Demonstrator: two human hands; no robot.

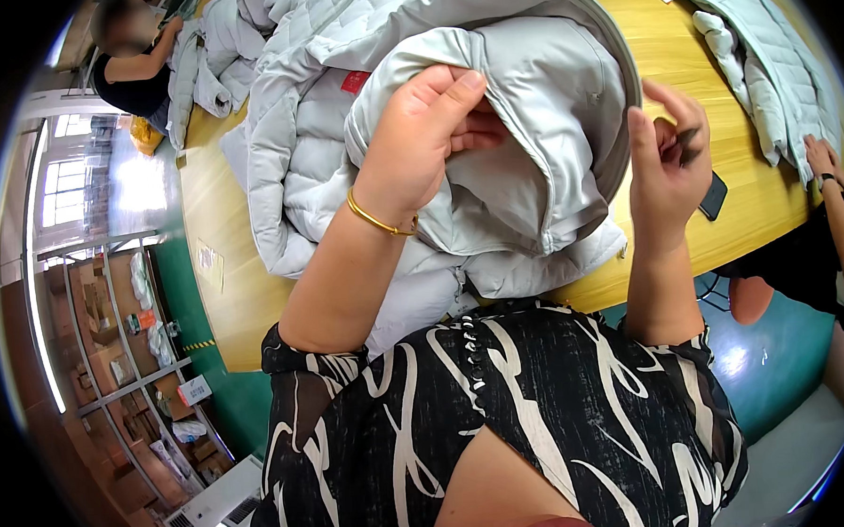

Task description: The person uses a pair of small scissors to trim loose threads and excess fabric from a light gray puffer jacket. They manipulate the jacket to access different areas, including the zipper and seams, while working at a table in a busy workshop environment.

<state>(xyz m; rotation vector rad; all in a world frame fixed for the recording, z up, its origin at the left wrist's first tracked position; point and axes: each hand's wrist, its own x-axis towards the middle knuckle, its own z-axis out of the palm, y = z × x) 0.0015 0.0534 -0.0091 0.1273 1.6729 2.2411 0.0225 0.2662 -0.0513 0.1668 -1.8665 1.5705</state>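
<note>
The left hand [426, 131] gripped the hood of a pale grey padded jacket [529, 117] on the wooden worktop [686, 64]. The right hand [667, 154] pinched a small dark tool [688, 139] just beside it; the work looked midway, with more jackets [761, 51] waiting.

Bare table [715, 81] lies right of the bunched jacket [493, 166].

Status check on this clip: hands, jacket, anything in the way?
Left hand gripping the pale grey jacket hood. Right hand pinching a small dark tool, off the fabric. Phone lies on the table nearby.
</note>
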